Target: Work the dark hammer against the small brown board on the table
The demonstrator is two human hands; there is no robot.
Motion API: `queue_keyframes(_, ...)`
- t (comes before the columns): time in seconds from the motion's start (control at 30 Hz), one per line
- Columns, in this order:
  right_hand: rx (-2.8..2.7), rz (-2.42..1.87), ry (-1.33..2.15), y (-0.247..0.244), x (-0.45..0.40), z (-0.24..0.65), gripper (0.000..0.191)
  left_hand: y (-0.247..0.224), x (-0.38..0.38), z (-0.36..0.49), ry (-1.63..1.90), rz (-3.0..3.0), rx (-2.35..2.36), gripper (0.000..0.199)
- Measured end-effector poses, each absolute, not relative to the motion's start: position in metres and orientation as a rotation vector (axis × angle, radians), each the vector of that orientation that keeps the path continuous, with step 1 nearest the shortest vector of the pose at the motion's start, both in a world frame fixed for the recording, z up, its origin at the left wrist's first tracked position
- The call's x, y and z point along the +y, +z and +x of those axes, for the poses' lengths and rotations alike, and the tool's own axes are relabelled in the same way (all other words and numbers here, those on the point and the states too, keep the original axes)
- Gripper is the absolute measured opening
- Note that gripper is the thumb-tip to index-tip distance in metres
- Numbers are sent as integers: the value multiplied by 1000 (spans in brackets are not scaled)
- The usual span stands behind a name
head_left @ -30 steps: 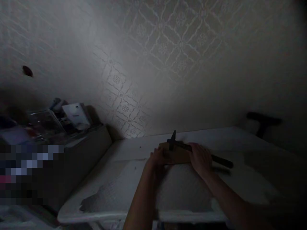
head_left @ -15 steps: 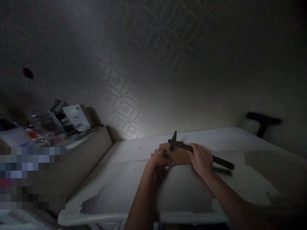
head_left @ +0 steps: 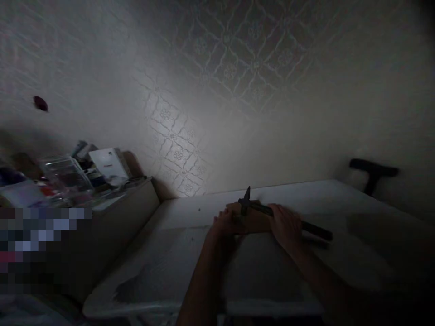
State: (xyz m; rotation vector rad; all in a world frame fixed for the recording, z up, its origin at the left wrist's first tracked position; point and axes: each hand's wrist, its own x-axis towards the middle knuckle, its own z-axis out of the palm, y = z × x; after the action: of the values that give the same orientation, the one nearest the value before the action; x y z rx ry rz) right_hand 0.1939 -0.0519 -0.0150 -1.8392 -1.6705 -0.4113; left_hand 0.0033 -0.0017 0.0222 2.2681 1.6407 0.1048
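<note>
A hammer (head_left: 261,208) is gripped by the right hand (head_left: 286,224), fingers closed around the handle partway along, with its butt left projecting beyond the fist. The handle is slanted across the view, from the head at upper left to the butt at lower right. And here is the relation that counts: the head is poised over a small brown board (head_left: 256,222), close to the left hand (head_left: 226,222), by which the board's left end is gripped. Whether the board is touched by the head cannot be told in this dim light. The left hand's fingers are the nearer to the head; the handle is controlled from the right.

Both things are held above the white worktop (head_left: 170,253), backed by a patterned wall (head_left: 278,149). Off to the right, well apart, a dark T-shaped object (head_left: 374,168) is seen. On the left, a white box (head_left: 108,164) and a clear plastic case (head_left: 66,174) are perched on a cabinet (head_left: 122,231). Between hammer head and board, no other object is seen.
</note>
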Motion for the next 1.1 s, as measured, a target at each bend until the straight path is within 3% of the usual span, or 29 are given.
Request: queue_keyframes(1.1, -1658, -1832, -370, -14, -54, 195, 22, 22, -1, 5, 42, 2274, 1669, 86)
